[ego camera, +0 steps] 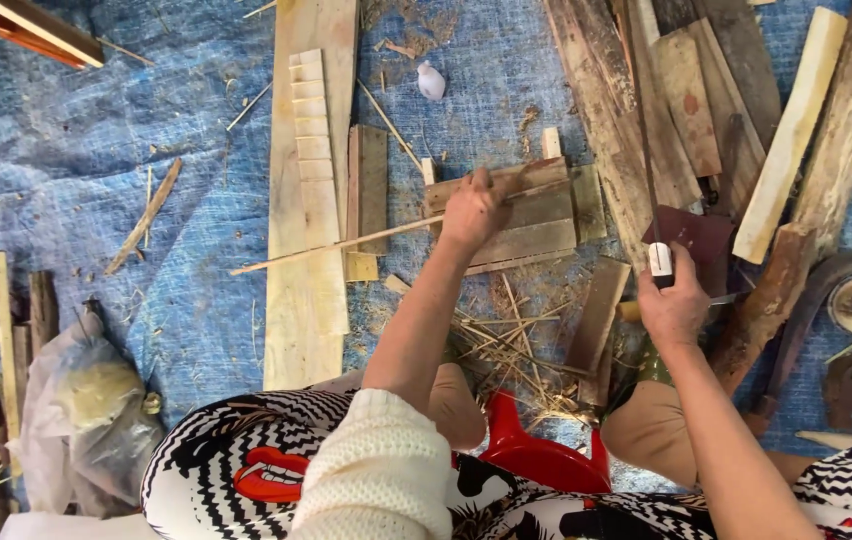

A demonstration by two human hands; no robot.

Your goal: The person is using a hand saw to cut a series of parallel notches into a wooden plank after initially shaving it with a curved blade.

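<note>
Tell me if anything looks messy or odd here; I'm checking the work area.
Thin splinters and straw-like shavings litter the blue tarp below the left hand. Planks at upper right lie heaped, crossing unevenly.

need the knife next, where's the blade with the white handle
In the head view, the right hand grips it right of centre, blade pointing up across the wooden planks.

Stick (346, 245) across plank (308, 200) (left of boards (526, 215))
</note>
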